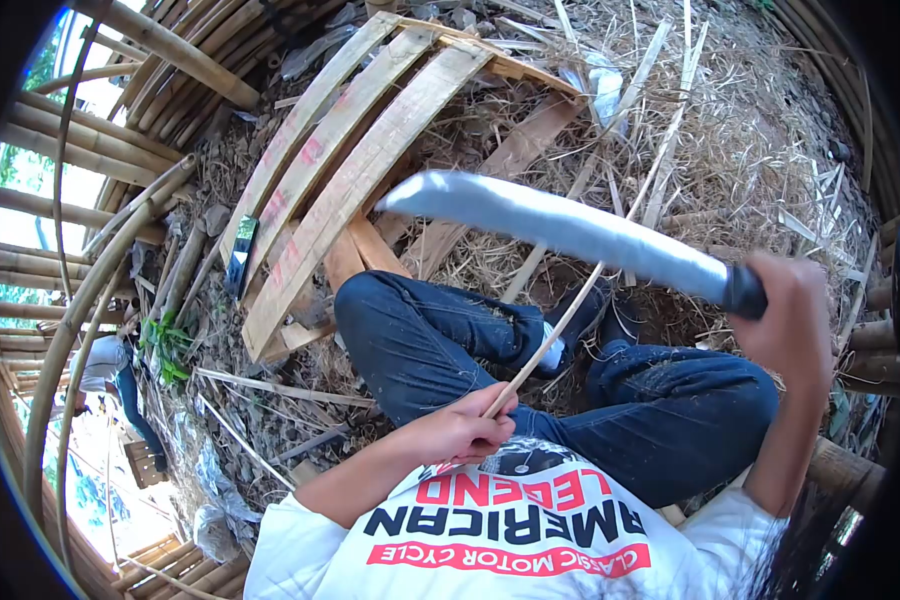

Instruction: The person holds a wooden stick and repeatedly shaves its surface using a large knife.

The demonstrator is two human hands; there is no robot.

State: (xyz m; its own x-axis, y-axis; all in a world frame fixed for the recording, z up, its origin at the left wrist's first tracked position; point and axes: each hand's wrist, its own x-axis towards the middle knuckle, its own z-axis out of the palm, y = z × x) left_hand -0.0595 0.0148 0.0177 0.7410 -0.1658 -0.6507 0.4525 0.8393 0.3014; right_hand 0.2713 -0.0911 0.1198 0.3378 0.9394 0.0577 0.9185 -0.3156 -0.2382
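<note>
My right hand (785, 310), smeared by motion, grips the black handle of a machete (570, 225). The broad blade stretches left across the view, above my crossed legs. In front of my belly, my left hand (470, 425) is closed around the near end of a thin bamboo strip (560, 330). That strip slants up and away to the right, and the blade overlaps it in this view.
A slatted wooden pallet (370, 150) leans at the front left, with a dark phone-like object (239, 260) on it. Bamboo shavings (740, 150) litter the ground ahead. Bamboo poles (80, 150) form a wall at left, where another person (110, 370) shows farther off.
</note>
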